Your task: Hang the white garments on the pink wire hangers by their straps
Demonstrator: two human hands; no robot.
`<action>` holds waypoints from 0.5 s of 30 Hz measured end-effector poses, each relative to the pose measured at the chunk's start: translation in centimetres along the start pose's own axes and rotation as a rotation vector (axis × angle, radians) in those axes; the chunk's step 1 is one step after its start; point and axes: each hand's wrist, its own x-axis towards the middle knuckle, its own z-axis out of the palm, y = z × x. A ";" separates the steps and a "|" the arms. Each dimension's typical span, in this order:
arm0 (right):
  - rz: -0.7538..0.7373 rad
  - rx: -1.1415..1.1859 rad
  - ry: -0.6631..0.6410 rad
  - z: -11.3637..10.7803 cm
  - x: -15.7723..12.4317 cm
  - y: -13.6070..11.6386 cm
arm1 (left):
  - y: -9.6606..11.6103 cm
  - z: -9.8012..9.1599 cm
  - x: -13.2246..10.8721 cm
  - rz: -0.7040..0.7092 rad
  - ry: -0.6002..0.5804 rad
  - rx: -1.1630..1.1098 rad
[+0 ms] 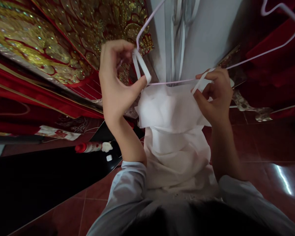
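Observation:
A white garment [172,111] with thin straps hangs in front of me, its lower part in loose folds. My left hand [115,82] is curled at a white strap [144,65], the thumb inside its loop and the fingertips by the bend of a pale lilac wire hanger [172,82]. My right hand [216,95] pinches a second white strap [203,82] between thumb and forefinger. The hanger's straight wire runs along the garment's top edge and past my right hand. Some of the fingers on both hands are hidden.
Red cloth with gold sequins [71,49] hangs close on the left, and more red cloth [275,49] on the right. A black tabletop [39,177] at lower left bears a red-capped bottle [88,147] and a small white case [109,158]. Red floor tiles [255,147] lie below.

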 end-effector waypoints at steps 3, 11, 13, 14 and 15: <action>-0.018 -0.005 -0.003 -0.1 -0.1 0.1 | -0.1 0.6 -0.1 0.007 -0.010 0.084; -0.017 0.000 0.013 -0.1 -0.3 -0.1 | 1.8 8.4 -4.7 -0.467 0.711 -0.672; -0.021 0.009 0.017 -0.2 -0.2 -0.6 | 3.2 9.7 -4.8 -0.522 0.718 -0.745; -0.027 0.011 -0.002 -0.5 -0.1 -0.8 | 3.7 10.0 -4.7 -0.535 0.713 -0.750; -0.035 0.014 -0.032 -0.9 0.2 -0.8 | 4.1 10.0 -4.5 -0.544 0.706 -0.742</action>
